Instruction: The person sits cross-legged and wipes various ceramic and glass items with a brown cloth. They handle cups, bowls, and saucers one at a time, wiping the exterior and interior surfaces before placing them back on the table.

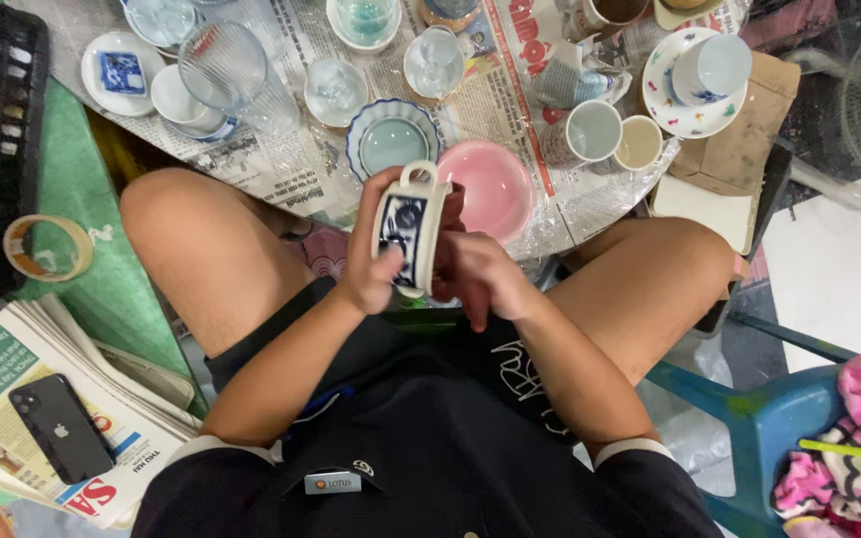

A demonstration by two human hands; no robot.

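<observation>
Between my knees, just short of the bench (590,204) edge, I hold a white ceramic cup (409,231) with a blue painted panel, clear of every other piece. My left hand (376,261) grips it from the left side, thumb across the painted face and the other digits curled round behind, so those fingers (387,267) are closed on the cup wall. My right hand (482,277) sits at the cup's right and lower side, its fingers bent inward against the body and base; it touches the cup, but whether it truly clamps it or only steadies it I cannot tell, since the fingertips are hidden behind the piece. The cup's long axis runs roughly away from me, toward the bench, tilted slightly right at the far end. The handle loop points at the far end, toward the pink bowl (492,187) and the blue-rimmed saucer (391,139), both lying just beyond on the plastic-covered newspaper. Both hands are equally near; the left bears the visible grip. A smartphone (60,426) rests on folded newspapers (42,399) well apart at my left.
</observation>
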